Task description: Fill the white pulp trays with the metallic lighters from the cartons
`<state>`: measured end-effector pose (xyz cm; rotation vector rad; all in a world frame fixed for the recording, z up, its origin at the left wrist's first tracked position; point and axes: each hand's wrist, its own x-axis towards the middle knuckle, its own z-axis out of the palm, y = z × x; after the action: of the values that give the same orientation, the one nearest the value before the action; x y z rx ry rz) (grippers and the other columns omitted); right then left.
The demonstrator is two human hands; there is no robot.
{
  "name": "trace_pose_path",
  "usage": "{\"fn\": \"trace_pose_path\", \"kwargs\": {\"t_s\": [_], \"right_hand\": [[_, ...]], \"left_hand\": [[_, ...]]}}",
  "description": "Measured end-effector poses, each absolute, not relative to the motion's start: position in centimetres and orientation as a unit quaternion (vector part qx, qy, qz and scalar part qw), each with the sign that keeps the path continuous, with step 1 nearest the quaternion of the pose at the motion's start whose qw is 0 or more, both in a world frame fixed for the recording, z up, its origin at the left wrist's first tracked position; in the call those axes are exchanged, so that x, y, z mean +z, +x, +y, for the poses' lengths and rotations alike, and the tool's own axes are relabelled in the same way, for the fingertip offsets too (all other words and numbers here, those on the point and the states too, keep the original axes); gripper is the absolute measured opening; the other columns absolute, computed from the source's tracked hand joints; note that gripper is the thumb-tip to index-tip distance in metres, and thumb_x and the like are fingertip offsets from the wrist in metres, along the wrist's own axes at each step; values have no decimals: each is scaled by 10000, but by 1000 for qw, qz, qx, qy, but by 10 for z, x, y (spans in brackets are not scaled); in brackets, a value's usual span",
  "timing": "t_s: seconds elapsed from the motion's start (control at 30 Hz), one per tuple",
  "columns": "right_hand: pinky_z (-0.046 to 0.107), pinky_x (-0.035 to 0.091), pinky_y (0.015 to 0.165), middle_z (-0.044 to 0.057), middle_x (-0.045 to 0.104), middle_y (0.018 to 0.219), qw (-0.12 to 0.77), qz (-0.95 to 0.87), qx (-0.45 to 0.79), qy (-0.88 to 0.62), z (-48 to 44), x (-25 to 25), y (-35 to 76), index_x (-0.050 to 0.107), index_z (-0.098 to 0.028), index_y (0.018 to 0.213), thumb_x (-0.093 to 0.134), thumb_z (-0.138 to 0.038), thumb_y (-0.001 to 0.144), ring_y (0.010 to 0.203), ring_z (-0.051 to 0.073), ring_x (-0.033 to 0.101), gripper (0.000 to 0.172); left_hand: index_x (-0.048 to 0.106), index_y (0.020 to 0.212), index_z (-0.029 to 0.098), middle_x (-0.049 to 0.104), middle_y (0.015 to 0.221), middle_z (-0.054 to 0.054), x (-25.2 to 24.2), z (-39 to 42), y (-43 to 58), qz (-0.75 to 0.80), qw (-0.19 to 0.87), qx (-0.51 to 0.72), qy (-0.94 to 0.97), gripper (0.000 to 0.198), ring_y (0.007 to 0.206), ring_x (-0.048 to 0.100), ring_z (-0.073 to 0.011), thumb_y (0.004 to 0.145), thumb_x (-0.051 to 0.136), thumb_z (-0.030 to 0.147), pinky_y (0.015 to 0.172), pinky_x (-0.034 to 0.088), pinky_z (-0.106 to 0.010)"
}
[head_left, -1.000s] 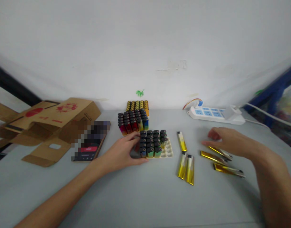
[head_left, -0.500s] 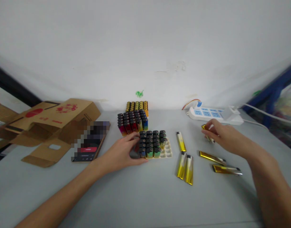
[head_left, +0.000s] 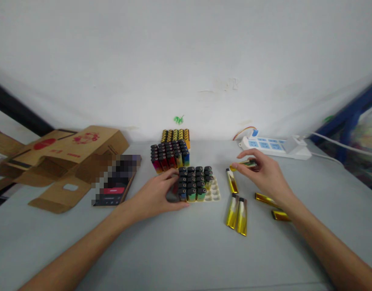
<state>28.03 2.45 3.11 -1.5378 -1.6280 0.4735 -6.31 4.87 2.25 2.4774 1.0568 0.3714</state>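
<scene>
Against the left side of a block of black-topped lighters (head_left: pixel 191 186) rests my left hand (head_left: pixel 157 192), its thumb at the front corner and its fingers behind. The lighters stand upright in a pale holder tray (head_left: pixel 215 190) with bare sockets on its right side. My right hand (head_left: pixel 258 169) pinches a gold lighter (head_left: pixel 248 163), tilted nearly flat above the table. Just below it lies another gold lighter (head_left: pixel 232 182). Two gold-and-silver lighters (head_left: pixel 237 214) lie side by side nearer me. Two more gold lighters (head_left: pixel 266 199) are partly hidden by my right wrist.
Behind the tray stand a group of coloured lighters (head_left: pixel 169 155) and a set of gold-topped ones (head_left: pixel 175 136). To the left are an open cardboard box (head_left: pixel 91 139) and a phone (head_left: pixel 113 190), partly pixelated. A white power strip (head_left: pixel 273 147) with cables lies at the back right.
My right hand has moved left with the gold lighter, from near the power strip to above the lighter lying by the tray. My left hand has stayed at the tray.
</scene>
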Motion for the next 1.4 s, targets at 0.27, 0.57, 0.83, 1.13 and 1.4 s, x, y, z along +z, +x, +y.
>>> {"fn": "trace_pose_path", "kwargs": {"t_s": [0.27, 0.57, 0.83, 1.13, 1.4], "right_hand": [[404, 585, 853, 82, 747, 1002, 489, -603, 346, -527, 25, 31, 271, 707, -206, 919, 723, -600, 944, 918, 243, 700, 395], [305, 512, 646, -52, 518, 747, 474, -595, 454, -463, 19, 24, 264, 570, -244, 951, 610, -542, 1047, 649, 147, 540, 315], [269, 291, 473, -57, 352, 654, 448, -611, 373, -536, 17, 27, 258, 407, -253, 708, 557, -707, 1003, 557, 124, 321, 561], [303, 261, 526, -52, 323, 581, 409, -624, 283, -603, 17, 32, 256, 342, -269, 605, 528, -498, 894, 545, 124, 306, 413], [299, 259, 540, -55, 312, 597, 395, -634, 271, -607, 18, 29, 256, 339, -265, 619, 509, -469, 900, 561, 122, 312, 386]], "left_hand": [[737, 1107, 188, 667, 1303, -123, 21, 49, -63, 378, 213, 139, 890, 443, 1204, 689, -317, 863, 813, 549, 1080, 571, -446], [727, 1082, 182, 665, 1279, -126, 22, 49, -63, 381, 213, 132, 890, 432, 1189, 693, -326, 855, 821, 537, 1073, 576, -464], [737, 1058, 198, 684, 1246, -107, 23, 49, -63, 380, 217, 149, 887, 418, 1150, 706, -311, 838, 832, 540, 1043, 592, -443], [735, 1083, 185, 669, 1276, -123, 22, 49, -63, 380, 212, 137, 890, 439, 1167, 702, -322, 856, 816, 551, 1055, 585, -459], [727, 1038, 184, 675, 1273, -129, 23, 49, -62, 390, 201, 127, 889, 429, 1179, 704, -332, 849, 814, 559, 1066, 582, -452]]}}
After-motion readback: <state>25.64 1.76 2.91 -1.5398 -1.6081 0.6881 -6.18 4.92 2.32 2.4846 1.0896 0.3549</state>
